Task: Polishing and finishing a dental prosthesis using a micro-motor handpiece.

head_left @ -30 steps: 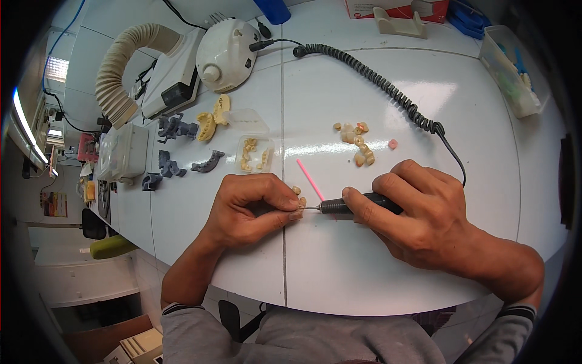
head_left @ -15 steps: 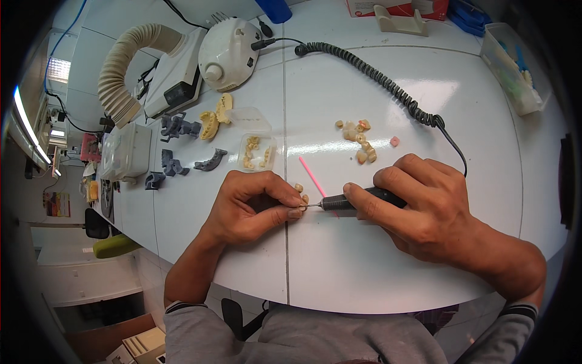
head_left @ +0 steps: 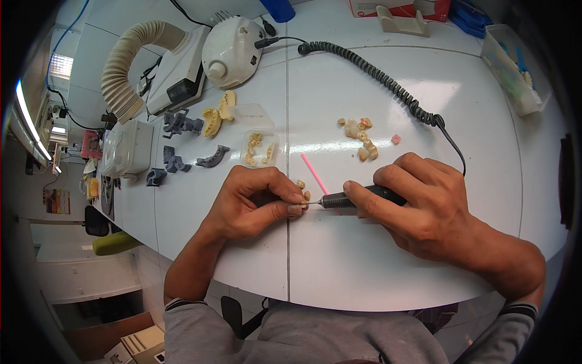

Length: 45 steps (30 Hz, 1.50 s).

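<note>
My left hand (head_left: 257, 203) is pinched on a small tooth-coloured piece (head_left: 303, 205), which is mostly hidden by the fingertips. My right hand (head_left: 418, 209) grips a black rotary handpiece (head_left: 339, 199), its thin bur at that piece. Small cream crown pieces (head_left: 301, 184) lie just behind my left fingertips. A pink stick (head_left: 312, 170) lies diagonally beyond the handpiece. Further back are a lidded clear box (head_left: 274, 156) with crown pieces, several tooth-coloured pieces (head_left: 364, 153) and a pink piece (head_left: 396, 139).
Grey models (head_left: 173, 164) and yellow casts (head_left: 212, 121) stand left. Behind are a white control unit (head_left: 231, 54) with coiled cord (head_left: 376, 73), a ribbed suction hose (head_left: 121, 67) and a beige handpiece stand (head_left: 397, 24). A plastic box (head_left: 503, 73) sits right, a lidded container (head_left: 124, 158) left.
Both hands have shifted slightly upward and rightward in the picture, as has most of the surrounding scene. The grips on the small piece and the handpiece look the same.
</note>
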Each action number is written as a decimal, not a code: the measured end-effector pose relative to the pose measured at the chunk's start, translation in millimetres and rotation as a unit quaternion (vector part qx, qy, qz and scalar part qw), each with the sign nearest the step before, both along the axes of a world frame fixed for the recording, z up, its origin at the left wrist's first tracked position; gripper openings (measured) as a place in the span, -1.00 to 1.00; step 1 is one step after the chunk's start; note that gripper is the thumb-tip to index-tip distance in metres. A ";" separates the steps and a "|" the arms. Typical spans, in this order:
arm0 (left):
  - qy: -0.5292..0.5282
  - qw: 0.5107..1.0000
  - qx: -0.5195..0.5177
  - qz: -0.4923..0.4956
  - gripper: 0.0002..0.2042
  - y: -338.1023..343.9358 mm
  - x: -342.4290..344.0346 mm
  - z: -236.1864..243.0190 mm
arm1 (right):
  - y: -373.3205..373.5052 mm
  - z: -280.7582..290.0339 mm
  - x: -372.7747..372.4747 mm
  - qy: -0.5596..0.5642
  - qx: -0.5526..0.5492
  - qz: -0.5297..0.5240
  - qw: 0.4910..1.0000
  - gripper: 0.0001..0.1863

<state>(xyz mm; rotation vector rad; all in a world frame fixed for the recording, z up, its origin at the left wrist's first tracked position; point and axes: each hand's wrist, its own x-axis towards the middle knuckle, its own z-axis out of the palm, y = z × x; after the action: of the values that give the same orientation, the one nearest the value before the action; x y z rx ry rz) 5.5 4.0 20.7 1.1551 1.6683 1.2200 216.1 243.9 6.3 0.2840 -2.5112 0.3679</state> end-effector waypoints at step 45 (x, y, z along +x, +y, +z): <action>0.005 1.000 0.009 -0.021 -0.88 0.0 -2.6 -0.6 | -2.4 -1.5 2.4 -0.010 0.003 -0.008 1.000 -0.71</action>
<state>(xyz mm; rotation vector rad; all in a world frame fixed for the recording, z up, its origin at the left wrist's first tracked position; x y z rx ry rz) 2.9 4.0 20.0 1.2030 1.6348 1.2068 218.5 241.5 4.8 0.2628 -2.5323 0.3584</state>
